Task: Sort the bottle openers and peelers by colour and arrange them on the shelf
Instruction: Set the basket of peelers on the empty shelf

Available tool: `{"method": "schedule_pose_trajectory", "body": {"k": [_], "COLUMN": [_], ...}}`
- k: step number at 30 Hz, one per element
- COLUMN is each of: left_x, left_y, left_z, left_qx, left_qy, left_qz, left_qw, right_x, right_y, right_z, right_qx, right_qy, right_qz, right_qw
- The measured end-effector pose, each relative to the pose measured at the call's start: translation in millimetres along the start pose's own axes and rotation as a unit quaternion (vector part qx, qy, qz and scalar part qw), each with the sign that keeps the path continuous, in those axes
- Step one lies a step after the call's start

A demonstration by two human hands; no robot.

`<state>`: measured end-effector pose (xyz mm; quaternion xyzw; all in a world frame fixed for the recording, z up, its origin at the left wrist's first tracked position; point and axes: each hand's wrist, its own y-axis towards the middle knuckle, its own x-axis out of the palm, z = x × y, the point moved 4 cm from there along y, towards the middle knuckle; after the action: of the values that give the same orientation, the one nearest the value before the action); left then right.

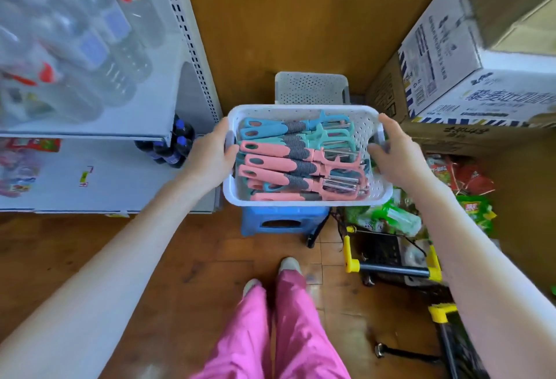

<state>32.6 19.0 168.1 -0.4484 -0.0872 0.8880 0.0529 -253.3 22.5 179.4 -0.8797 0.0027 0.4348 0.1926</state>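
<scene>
Two hands, each grip clamped on an end of the white basket (301,202): your left hand (210,153), your right hand (397,149). Teal and pink peelers (270,163) lie inside. Blue stool (282,222) below; shelf (90,133) left, cartons (451,77) right.

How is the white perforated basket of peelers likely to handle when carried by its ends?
Probably fairly stiff: the basket shows no sag between the left hand and right hand. Likely light, being thin perforated plastic. The loose peelers could slide if it tilts.
</scene>
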Motion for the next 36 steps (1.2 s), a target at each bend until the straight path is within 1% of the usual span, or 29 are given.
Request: {"method": "schedule_pose_trajectory", "body": {"k": [5, 10, 13, 18, 22, 26, 28, 32, 36], "left_x": [-84, -144, -172, -213, -244, -277, -296, -335, -380], "left_y": [-34, -70, -95, -147, -197, -245, -270, -321, -369], "left_z": [36, 55, 58, 56, 39, 6, -15, -68, -132], "left_qx": [0.025, 0.044, 0.043, 0.012, -0.024, -0.07, -0.09, -0.132, -0.166], "left_qy": [-0.03, -0.055, -0.061, -0.055, -0.057, -0.055, -0.055, -0.047, -0.021], "left_qz": [0.099, 0.176, 0.223, 0.288, 0.341, 0.399, 0.431, 0.468, 0.509], "left_qw": [0.994, 0.982, 0.972, 0.956, 0.938, 0.913, 0.896, 0.873, 0.844], "right_x": [-60, -100, -114, -121, -108, -77, -55, -2, 65], "right_y": [-40, -70, -84, -106, -128, -154, -166, -198, -239], "right_z": [-60, -111, -139, -185, -233, -290, -322, -396, -471], "right_qx": [-0.059, -0.129, -0.175, -0.248, -0.304, -0.364, -0.393, -0.463, -0.498], "right_qy": [0.014, 0.014, 0.013, 0.011, 0.015, 0.006, 0.009, -0.005, -0.01], "right_qz": [0.068, 0.108, 0.109, 0.087, 0.059, 0.019, -0.008, -0.033, -0.058], "right_qw": [0.996, 0.986, 0.978, 0.965, 0.951, 0.931, 0.92, 0.886, 0.865]}}
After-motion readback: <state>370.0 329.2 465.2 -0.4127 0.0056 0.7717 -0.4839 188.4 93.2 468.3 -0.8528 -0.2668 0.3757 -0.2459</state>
